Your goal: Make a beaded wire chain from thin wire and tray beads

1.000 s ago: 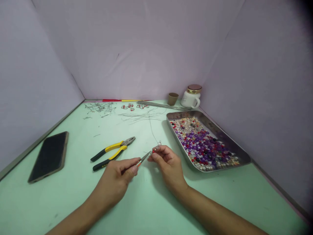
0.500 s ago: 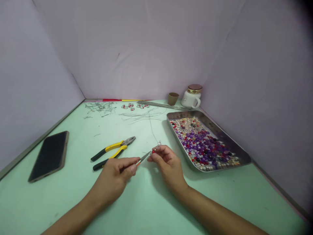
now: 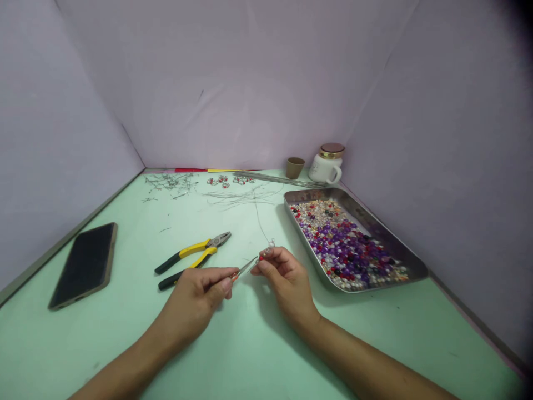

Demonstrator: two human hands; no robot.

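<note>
I had one slim, pointed metal tool [image 3: 241, 270], one pair of yellow-and-black-handled pliers [image 3: 195, 248], one black rectangular phone [image 3: 84, 265] in a tan case, one shiny metal tray [image 3: 362, 219], one tapered brown cup [image 3: 295, 169] and one white mug [image 3: 321, 169] with a gold-rimmed lid [image 3: 332, 150] — the round purple, red and white beads [image 3: 345, 247] were more than I could count.

Held tool [image 3: 246, 268]: metal tips. Tray [image 3: 362, 214]: smooth, shiny metal. Beads [image 3: 345, 250]: glossy. Tabletop [image 3: 250, 344]: smooth.

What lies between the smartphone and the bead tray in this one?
In the head view, between smartphone and bead tray: mainly yellow-and-black combination pliers, the left hand holding a slim metal tool, and the right hand pinching a beaded wire.
</note>
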